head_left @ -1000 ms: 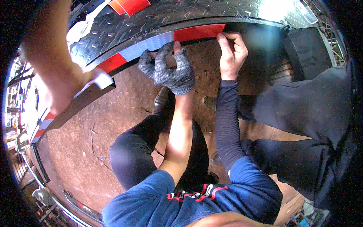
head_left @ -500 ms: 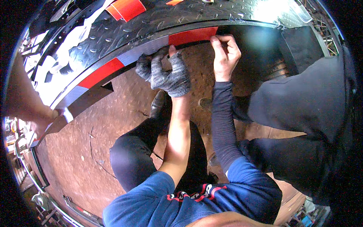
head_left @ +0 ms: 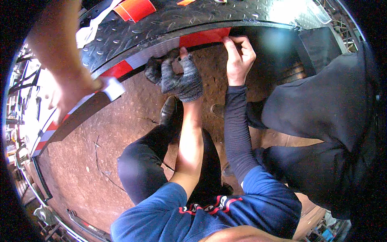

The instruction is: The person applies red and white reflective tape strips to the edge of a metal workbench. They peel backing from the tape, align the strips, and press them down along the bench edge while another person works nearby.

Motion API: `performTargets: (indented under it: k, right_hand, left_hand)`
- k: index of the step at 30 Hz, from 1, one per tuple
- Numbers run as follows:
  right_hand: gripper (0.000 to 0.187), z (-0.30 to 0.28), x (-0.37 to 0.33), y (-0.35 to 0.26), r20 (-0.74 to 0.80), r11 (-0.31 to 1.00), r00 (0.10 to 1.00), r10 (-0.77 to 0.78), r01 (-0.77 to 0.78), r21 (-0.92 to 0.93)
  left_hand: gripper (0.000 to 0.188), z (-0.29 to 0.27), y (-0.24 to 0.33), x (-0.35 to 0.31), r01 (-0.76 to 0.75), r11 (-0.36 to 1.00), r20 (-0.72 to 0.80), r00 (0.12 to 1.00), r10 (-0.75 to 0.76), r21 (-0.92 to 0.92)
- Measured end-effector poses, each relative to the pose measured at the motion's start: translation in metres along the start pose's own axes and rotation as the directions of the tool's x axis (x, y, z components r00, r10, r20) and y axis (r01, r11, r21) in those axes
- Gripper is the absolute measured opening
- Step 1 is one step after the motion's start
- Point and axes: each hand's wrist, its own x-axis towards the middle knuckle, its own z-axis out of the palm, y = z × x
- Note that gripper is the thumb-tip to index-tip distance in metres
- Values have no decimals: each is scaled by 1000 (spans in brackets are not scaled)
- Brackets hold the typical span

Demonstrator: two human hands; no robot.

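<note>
A red and white strip of reflective tape (head_left: 203,37) runs along the curved edge of a black tread-plate panel (head_left: 133,38). My left hand (head_left: 183,78), in a grey knitted fingerless glove, is closed at the strip's lower edge. Its thumb tip touches the tape near a red-white joint, and the other fingers are curled and partly hidden. My bare right hand (head_left: 240,60), below a dark sleeve, pinches the right end of the red section between thumb and fingers.
Another person's blurred hand (head_left: 72,88) reaches in at the left beside a small white piece (head_left: 114,89). Red-orange pieces (head_left: 135,10) lie on the panel. Someone's dark-trousered legs (head_left: 310,97) stand close on my right. Brown ground (head_left: 84,161) stretches below.
The other person's hand has moved up and right along the edge with the white piece, now covering part of the tape. My right hand has shifted slightly left; my left hand has barely moved.
</note>
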Motion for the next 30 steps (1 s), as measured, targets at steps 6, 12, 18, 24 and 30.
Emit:
performTargets:
  k: [6,12,18,24,30]
  right_hand:
    - [9,-5,-2,4,-8,999,1000,24,-24,-34]
    - [14,6,1,0,-11,1000,1000,-3,3,-7]
    - [15,1,2,0,-43,996,999,-5,1,-92]
    - [14,7,0,0,-64,998,997,49,-52,-40]
    - [14,8,0,0,-80,999,996,-37,35,-32]
  left_hand:
    - [17,0,3,-4,-28,999,-2,1000,28,37]
    - [21,0,-7,3,-53,997,-58,997,56,52]
    - [22,4,-14,-4,-74,996,-36,996,76,46]
    - [21,2,-12,-1,-46,996,-52,997,50,82]
    - [39,-1,-12,1,-20,995,-74,997,27,97]
